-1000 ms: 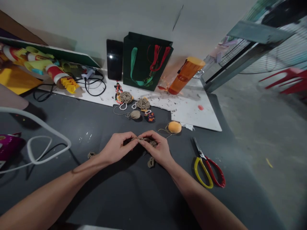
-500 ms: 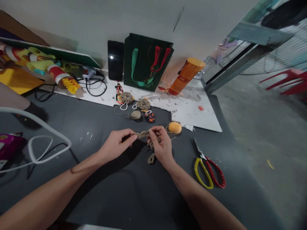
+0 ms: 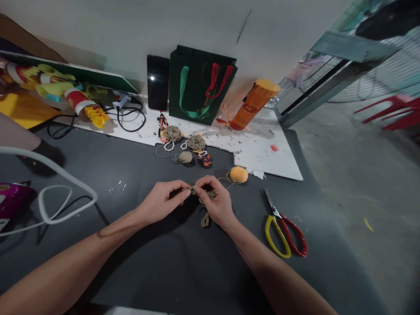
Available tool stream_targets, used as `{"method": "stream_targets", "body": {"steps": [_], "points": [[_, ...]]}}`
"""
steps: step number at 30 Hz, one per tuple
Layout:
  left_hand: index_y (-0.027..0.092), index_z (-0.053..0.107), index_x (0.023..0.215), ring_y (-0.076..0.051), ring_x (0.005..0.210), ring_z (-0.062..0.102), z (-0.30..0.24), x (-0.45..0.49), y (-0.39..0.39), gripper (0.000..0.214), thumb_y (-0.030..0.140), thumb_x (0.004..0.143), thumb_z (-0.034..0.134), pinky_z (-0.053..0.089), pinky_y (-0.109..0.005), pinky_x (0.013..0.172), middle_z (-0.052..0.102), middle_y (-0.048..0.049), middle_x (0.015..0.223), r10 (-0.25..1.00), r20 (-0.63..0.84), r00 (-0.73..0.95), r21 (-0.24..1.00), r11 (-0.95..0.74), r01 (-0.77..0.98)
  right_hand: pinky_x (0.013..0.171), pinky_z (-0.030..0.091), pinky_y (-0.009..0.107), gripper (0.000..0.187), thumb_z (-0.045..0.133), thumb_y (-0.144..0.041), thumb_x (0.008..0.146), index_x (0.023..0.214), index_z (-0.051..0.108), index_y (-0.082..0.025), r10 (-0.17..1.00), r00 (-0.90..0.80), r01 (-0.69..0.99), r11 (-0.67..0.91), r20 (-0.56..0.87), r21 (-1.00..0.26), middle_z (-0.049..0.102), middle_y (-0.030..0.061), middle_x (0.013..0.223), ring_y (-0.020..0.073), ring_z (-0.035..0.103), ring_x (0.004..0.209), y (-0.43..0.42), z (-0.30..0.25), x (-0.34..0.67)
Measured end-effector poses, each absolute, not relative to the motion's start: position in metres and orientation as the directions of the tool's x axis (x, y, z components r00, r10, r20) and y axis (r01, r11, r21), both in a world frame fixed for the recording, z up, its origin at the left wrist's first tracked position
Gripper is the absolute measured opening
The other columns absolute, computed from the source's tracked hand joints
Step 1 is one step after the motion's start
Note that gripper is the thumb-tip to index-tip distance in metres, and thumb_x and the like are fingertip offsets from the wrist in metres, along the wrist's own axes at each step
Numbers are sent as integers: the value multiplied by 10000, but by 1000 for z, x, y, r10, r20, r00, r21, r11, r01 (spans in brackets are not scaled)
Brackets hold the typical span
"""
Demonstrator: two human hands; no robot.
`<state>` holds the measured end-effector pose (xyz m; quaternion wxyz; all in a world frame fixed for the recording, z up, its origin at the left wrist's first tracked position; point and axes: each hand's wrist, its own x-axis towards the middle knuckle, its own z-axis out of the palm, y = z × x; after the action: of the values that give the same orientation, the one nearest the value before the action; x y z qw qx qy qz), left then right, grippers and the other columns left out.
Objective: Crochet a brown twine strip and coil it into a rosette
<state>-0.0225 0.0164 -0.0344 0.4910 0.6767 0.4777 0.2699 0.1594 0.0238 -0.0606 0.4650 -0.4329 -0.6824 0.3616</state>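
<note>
Both hands pinch a brownish-grey crocheted strip (image 3: pixel 205 220) above the dark tabletop. My left hand (image 3: pixel 166 197) has its thumb and fingertips closed on one end. Close beside it, my right hand (image 3: pixel 216 202) is closed on the strip too, and a looped end hangs below its palm. A thin needle or hook (image 3: pixel 230 185) shows past the right knuckles; whether it is held, I cannot tell. Just beyond lies an orange ball of yarn (image 3: pixel 239 174) with loose thread. A small beige yarn ball (image 3: pixel 185 157) and two coiled crochet rosettes (image 3: pixel 196 142) sit farther back.
Scissors (image 3: pixel 277 227) with yellow and red handles lie to the right. Along the wall stand a black phone (image 3: pixel 158 83), a dark green gift bag (image 3: pixel 200 87) and an orange bottle (image 3: pixel 254 105) on a white board (image 3: pixel 267 153). A white cable (image 3: pixel 68 170) curves at left.
My right hand has moved left, towards my left hand, so less of the strip shows between them. The hanging looped end has shifted slightly left.
</note>
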Motion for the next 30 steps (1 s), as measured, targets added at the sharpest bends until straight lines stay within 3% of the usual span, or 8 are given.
{"method": "stream_targets", "body": {"steps": [6, 8, 10, 14, 21, 24, 26, 30], "points": [[149, 649, 856, -111, 609, 501, -33, -24, 18, 263, 351, 892, 485, 371, -220, 570, 570, 23, 649, 940, -57, 338, 925, -77, 371, 556, 448, 235, 76, 582, -255, 862, 803, 553, -217, 953, -45, 285, 301, 301, -910, 577, -23, 690, 116, 537, 575, 27, -63, 160], [152, 651, 865, -112, 612, 509, -33, -24, 19, 242, 329, 887, 488, 379, -222, 578, 581, 20, 653, 945, -47, 324, 927, -80, 367, 596, 466, 244, 48, 557, -237, 876, 896, 596, -217, 945, -71, 306, 325, 319, -895, 622, 3, 782, 126, 569, 641, 27, -63, 161], [153, 655, 885, -115, 618, 517, -33, -24, 19, 231, 317, 881, 492, 386, -226, 584, 597, 14, 670, 949, -40, 314, 927, -82, 366, 636, 472, 256, 151, 499, -219, 909, 996, 622, -221, 932, -113, 342, 362, 344, -867, 636, 23, 858, 131, 576, 691, 27, -64, 161], [151, 659, 911, -116, 612, 503, -32, -25, 20, 250, 333, 878, 491, 369, -226, 563, 606, 8, 687, 950, -43, 308, 922, -81, 379, 668, 465, 277, 206, 432, -204, 937, 959, 637, -214, 916, -112, 405, 395, 385, -825, 615, 32, 833, 150, 574, 742, 26, -62, 161], [159, 654, 859, -115, 611, 503, -35, -23, 17, 245, 332, 881, 483, 379, -226, 576, 600, 17, 667, 936, -67, 345, 909, -85, 409, 775, 483, 352, 196, 606, -257, 843, 1037, 627, -232, 875, -267, 356, 479, 404, -803, 658, 50, 924, 202, 611, 859, 23, -57, 160], [162, 655, 845, -112, 598, 490, -36, -22, 15, 260, 349, 888, 479, 370, -225, 566, 586, 24, 646, 927, -83, 365, 903, -85, 421, 727, 482, 334, 58, 620, -247, 846, 891, 655, -235, 880, -271, 338, 467, 391, -817, 666, 23, 788, 184, 615, 756, 23, -58, 160], [163, 659, 865, -115, 604, 494, -35, -22, 15, 271, 364, 889, 481, 370, -226, 568, 586, 22, 649, 928, -85, 364, 907, -80, 414, 677, 477, 308, 70, 590, -236, 859, 812, 641, -227, 897, -222, 342, 439, 382, -831, 649, 13, 735, 169, 603, 702, 23, -59, 159], [152, 659, 880, -116, 622, 498, -33, -24, 17, 253, 342, 878, 492, 368, -223, 574, 585, 16, 667, 947, -64, 315, 918, -67, 390, 602, 466, 270, 84, 546, -262, 876, 824, 594, -217, 944, -47, 385, 320, 328, -866, 617, -2, 716, 146, 581, 628, 24, -63, 160]]}}
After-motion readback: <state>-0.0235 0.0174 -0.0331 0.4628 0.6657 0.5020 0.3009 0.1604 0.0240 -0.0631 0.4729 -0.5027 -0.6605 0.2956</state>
